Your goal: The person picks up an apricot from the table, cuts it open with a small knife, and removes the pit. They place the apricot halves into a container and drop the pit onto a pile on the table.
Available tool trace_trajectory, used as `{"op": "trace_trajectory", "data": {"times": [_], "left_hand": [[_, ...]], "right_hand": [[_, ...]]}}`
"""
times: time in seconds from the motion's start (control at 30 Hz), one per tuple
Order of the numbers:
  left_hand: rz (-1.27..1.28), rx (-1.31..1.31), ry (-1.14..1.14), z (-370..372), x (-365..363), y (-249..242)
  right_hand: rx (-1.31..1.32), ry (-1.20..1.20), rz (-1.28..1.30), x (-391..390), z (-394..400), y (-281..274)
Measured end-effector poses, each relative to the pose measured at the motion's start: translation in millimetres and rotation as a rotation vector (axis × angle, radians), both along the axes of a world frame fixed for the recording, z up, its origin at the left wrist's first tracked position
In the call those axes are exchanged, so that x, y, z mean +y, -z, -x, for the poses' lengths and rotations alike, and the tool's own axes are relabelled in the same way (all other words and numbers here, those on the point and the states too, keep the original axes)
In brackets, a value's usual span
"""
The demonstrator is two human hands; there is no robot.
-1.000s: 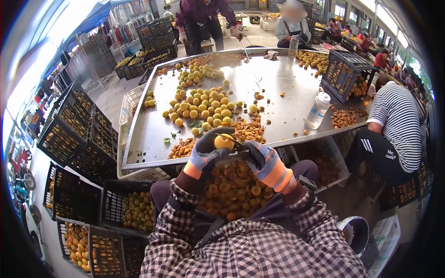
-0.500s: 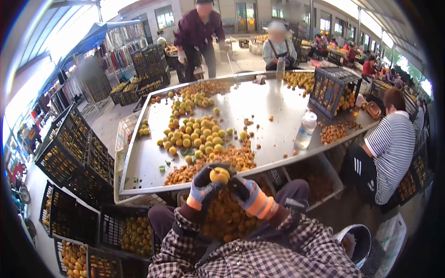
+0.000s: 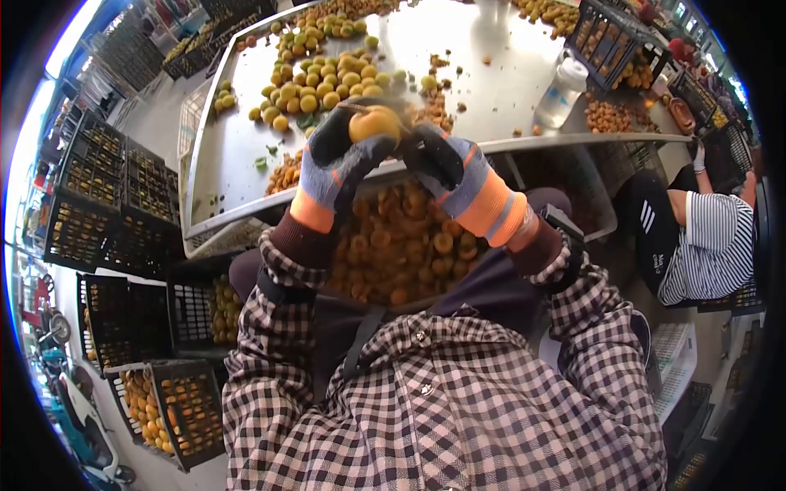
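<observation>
My left hand (image 3: 332,164) is clamped on a yellow fruit (image 3: 375,124), its grip probably there to steady it. My right hand (image 3: 450,168) is curled in close beside the fruit, perhaps to work on it; blur means I cannot tell whether it grips anything. Just below both hands sits the cut fruit (image 3: 401,245), where drips or bits would likely land. Beyond my left hand, the whole fruit (image 3: 315,86) lies heaped on the metal table (image 3: 499,90), seemingly for easy reach.
</observation>
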State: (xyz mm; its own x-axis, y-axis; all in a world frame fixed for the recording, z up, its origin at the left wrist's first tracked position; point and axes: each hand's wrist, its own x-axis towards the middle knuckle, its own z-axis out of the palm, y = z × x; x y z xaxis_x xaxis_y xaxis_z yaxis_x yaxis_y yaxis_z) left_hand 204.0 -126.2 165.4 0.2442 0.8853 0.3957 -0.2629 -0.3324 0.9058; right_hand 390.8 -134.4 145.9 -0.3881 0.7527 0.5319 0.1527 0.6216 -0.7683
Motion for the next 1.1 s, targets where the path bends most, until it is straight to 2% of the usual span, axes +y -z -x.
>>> {"op": "trace_trajectory", "data": {"times": [0.03,0.1,0.17,0.3,0.37,0.4,0.43,0.5,0.57,0.63,0.7,0.73,0.77,0.83,0.87,0.9,0.97,1.03,1.1], "left_hand": [[0.027,0.001,-0.019,-5.2,-1.5,1.4],[0.029,-0.081,-0.017,-23.0,-2.4,10.7],[0.232,-0.405,0.005,-33.1,-5.5,16.0],[0.214,-0.235,0.076,-24.5,-2.1,14.2],[0.148,-0.106,0.083,-9.6,7.7,20.5],[0.12,-0.03,0.04,-4.6,5.3,15.2],[0.087,0.045,0.003,-2.1,2.6,9.0],[0.097,0.019,-0.017,-1.2,1.0,4.8],[0.114,-0.16,0.006,-11.1,-6.3,3.7],[0.172,-0.322,-0.033,-30.0,-11.7,14.5],[0.359,-0.52,0.034,-45.8,-20.6,20.1],[0.401,-0.423,0.099,-39.9,-17.9,24.1],[0.345,-0.422,0.027,-42.9,-18.6,29.5],[0.276,-0.259,0.079,-31.9,-11.8,33.8],[0.293,-0.324,0.089,-30.1,-9.6,35.1],[0.177,-0.02,0.08,-10.7,-2.6,32.7],[0.166,0.033,0.102,-8.2,-2.4,18.6],[0.16,0.026,0.119,-12.5,-3.7,17.5],[0.19,-0.212,0.036,-27.2,-8.7,26.0]], "right_hand": [[-0.092,0.006,-0.068,-1.6,-1.5,-8.0],[-0.039,0.058,-0.047,-5.5,4.6,6.8],[0.015,0.103,-0.036,-9.1,10.2,23.1],[-0.047,0.175,-0.076,0.3,5.4,37.0],[0.013,-0.053,0.221,-1.3,-5.3,8.5],[-0.067,-0.048,0.307,-6.1,-9.3,-11.9],[-0.064,-0.053,0.298,-5.0,-11.0,-9.3],[-0.289,0.036,-0.082,4.4,-12.6,-0.2],[-0.284,0.089,-0.068,-1.5,-6.5,-0.7],[0.1,0.054,0.0,-2.2,15.3,30.2],[0.08,0.156,-0.012,-7.5,24.4,38.8],[0.04,0.204,-0.015,-8.4,25.2,42.7],[0.043,0.21,-0.028,-7.4,20.6,44.1],[-0.103,0.154,0.016,-8.2,5.9,44.3],[-0.125,0.137,0.016,-7.2,4.8,42.6],[-0.122,0.136,0.009,-8.2,2.0,40.0],[-0.124,0.084,-0.026,-14.7,-6.7,38.3],[-0.112,0.063,0.007,-16.0,-6.4,33.2],[-0.12,0.156,-0.158,-17.6,2.2,25.5]]}}
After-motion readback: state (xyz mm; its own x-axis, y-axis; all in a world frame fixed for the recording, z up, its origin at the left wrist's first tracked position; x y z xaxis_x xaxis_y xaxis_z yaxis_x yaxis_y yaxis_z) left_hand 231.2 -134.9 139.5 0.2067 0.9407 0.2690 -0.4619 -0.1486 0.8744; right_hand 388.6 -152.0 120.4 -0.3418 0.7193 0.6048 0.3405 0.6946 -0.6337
